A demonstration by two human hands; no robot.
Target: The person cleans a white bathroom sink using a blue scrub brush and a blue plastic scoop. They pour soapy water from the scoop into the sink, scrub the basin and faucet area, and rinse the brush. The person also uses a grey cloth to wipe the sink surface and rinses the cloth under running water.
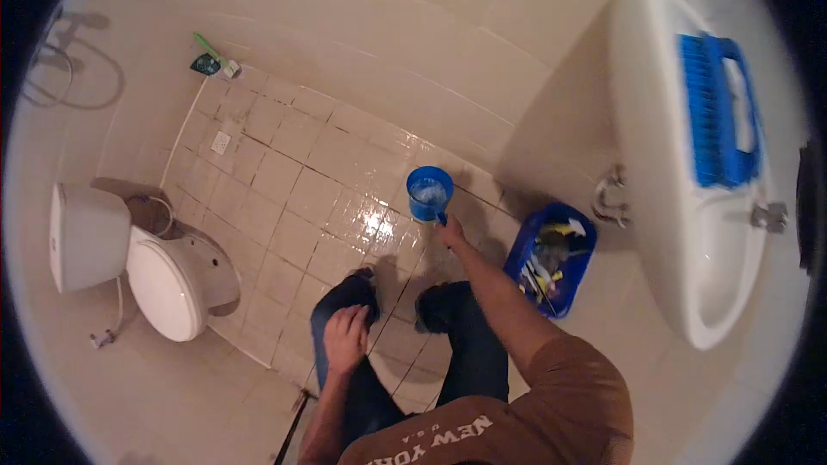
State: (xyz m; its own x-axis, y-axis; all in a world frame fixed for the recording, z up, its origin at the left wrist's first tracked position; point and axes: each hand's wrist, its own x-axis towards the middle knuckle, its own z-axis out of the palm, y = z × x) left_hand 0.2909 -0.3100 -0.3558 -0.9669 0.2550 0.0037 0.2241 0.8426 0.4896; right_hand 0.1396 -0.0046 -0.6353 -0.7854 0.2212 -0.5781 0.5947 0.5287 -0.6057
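My right hand (pixel 453 232) grips the handle of a blue plastic dipper (pixel 429 192), which is held over the tiled floor and has foamy liquid inside. Near my left knee is my left hand (pixel 347 336), fingers bent together; whether it touches the trousers or holds anything is not plain. Below and beyond the dipper, the floor tiles (pixel 349 200) look wet and shiny.
A blue basin (pixel 578 271) of mixed items stands right of my arm. Above it, a blue brush (pixel 717 110) lies on the washbasin (pixel 652 219). The toilet (pixel 165 287) is at left. A green-handled brush (pixel 210 48) leans in the far corner, near a floor drain (pixel 220 143).
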